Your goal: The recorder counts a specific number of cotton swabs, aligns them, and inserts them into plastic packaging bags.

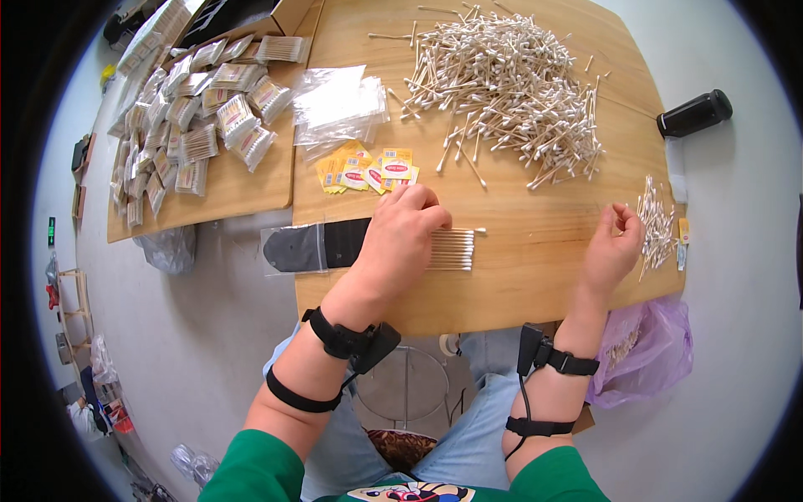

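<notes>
My left hand (403, 233) is closed, its thumb and fingers pinched at the upper edge of a row of cotton swabs (452, 251). The topmost swab (478, 231) juts out past the others from under these fingers. The swabs lie side by side by a black flat strip (345, 243) inside a clear plastic bag (294, 249); my left hand hides where they meet. To the right, my right hand (613, 243) hovers with fingertips pinched together, beside a small pile of swabs (657, 224). Whether anything is between those fingertips cannot be made out.
A large heap of cotton swabs (510, 84) covers the table's far side. Yellow printed cards (368, 170) and clear empty bags (343, 105) lie beyond my left hand. Filled swab packets (201, 109) pile up at left. A black cylinder (696, 114) and purple bag (644, 347) are at right.
</notes>
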### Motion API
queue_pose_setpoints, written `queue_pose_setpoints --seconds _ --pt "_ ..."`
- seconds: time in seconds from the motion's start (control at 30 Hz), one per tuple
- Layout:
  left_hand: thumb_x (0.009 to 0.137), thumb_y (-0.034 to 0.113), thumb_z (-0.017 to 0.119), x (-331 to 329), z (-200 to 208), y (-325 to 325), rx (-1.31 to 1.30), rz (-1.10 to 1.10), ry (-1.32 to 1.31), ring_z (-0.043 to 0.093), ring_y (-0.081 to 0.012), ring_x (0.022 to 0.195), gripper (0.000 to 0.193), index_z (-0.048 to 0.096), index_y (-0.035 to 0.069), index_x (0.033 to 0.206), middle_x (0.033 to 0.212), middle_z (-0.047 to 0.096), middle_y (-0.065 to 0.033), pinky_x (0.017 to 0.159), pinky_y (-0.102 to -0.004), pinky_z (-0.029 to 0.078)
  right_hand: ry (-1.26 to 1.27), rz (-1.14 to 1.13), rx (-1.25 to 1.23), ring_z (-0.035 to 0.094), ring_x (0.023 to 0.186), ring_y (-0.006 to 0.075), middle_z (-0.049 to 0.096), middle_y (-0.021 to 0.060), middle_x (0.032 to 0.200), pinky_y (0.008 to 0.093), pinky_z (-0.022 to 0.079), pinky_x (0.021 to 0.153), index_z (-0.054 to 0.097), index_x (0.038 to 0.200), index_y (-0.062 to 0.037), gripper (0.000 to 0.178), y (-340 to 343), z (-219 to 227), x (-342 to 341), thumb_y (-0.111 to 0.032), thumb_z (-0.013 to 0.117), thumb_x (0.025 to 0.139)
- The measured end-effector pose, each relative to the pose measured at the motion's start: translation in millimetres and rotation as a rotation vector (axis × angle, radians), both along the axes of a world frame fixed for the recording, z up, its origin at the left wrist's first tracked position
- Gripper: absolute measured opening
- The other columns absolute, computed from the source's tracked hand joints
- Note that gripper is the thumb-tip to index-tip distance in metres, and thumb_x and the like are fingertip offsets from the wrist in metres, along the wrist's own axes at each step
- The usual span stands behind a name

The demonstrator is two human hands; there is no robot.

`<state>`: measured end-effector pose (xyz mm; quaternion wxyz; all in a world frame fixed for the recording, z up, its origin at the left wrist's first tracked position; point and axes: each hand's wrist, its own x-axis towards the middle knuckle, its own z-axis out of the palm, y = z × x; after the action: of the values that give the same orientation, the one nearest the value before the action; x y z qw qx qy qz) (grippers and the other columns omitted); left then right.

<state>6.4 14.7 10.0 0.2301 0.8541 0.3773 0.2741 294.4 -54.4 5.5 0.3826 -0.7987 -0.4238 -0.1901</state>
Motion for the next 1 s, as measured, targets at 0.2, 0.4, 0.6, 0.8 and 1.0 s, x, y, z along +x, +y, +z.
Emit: queue_pose_setpoints --seconds 0.2,0.4,0.6,0.8,1.0 --pt "0.089 -0.008 0.054 -4 -14 -14 -0.239 0.080 -0.236 0.058 -0.0253 0.106 0.023 0.068 0.006 0.101 0.115 0.063 -0.0087 0.094 -0.0342 0.044 0.910 0.547 0.010 0.057 0.105 0.0153 0.064 0.0075 0.110 0.0300 0.046 0.095 0.059 0.117 -0.0001 0.033 3 8 -85 -0.028 0.044 0.109" --pt "0.108 0.019 0.040 5 -14 -34 -0.577 0.166 -0.818 0.039 -0.0236 0.142 0.038 0.047 -0.001 0.140 0.148 0.047 -0.0152 0.118 -0.0342 0.028 1.049 0.769 -0.012 0.053 0.123 0.0214 0.058 0.0129 0.127 0.0355 0.039 0.110 0.053 0.128 0.0010 0.047 -8 6 -143 -0.037 0.030 0.111" --pt "0.111 0.034 0.029 20 -19 -42 -0.703 0.136 -1.008 0.029 -0.0212 0.146 0.051 0.037 -0.001 0.147 0.155 0.037 -0.0122 0.123 -0.0357 0.017 1.175 0.890 0.060 0.049 0.130 0.0245 0.053 0.0172 0.134 0.0364 0.034 0.115 0.047 0.133 0.0042 0.053 -4 -5 -152 -0.039 0.028 0.111" --pt "0.110 0.029 0.036 10 -14 -38 -0.767 0.204 -0.960 0.035 -0.0223 0.144 0.043 0.046 0.003 0.142 0.149 0.046 -0.0114 0.119 -0.0377 0.025 1.232 0.815 0.213 0.052 0.124 0.0221 0.057 0.0138 0.130 0.0363 0.038 0.112 0.050 0.131 0.0027 0.051 -4 -10 -149 -0.038 0.028 0.111" --pt "0.099 0.016 0.054 -5 -2 -28 0.051 0.115 0.065 0.044 -0.0283 0.139 0.040 0.055 0.003 0.136 0.146 0.050 -0.0153 0.115 -0.0446 0.033 0.669 0.750 -0.164 0.057 0.082 0.0196 0.064 0.0067 0.082 0.0334 0.046 0.076 0.072 0.086 -0.0019 0.037 -14 11 -109 -0.024 0.049 0.105"
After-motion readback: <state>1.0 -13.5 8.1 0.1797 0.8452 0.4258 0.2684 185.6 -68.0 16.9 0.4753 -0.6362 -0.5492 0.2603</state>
